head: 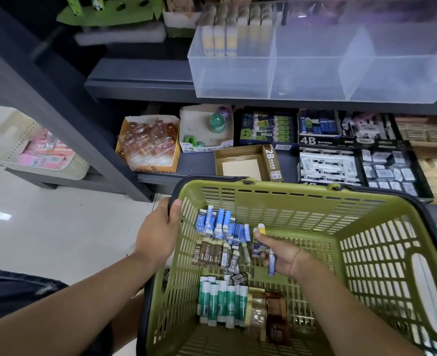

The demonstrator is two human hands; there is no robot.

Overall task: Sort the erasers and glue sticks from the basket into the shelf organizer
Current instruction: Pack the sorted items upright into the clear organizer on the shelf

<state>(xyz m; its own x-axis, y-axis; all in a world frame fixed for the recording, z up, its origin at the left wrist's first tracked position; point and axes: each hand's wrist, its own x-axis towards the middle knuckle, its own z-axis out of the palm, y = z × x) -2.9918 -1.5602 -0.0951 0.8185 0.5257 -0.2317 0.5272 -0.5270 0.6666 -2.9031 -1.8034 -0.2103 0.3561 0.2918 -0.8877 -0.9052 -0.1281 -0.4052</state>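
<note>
one basket (289, 192), one organizer (309, 73), two hands (158, 235)

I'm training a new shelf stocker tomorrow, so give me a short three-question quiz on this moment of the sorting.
1. True or false: the left hand grips the rim of the green basket.
2. Multiple choice: which compartment of the clear organizer already holds stock? A left, B middle, C right.
3. Fill in: the right hand, inside the basket, holds small packs; the brown erasers beside it are marked ____.

Key: 1 true; 2 A; 3 2B.
</note>
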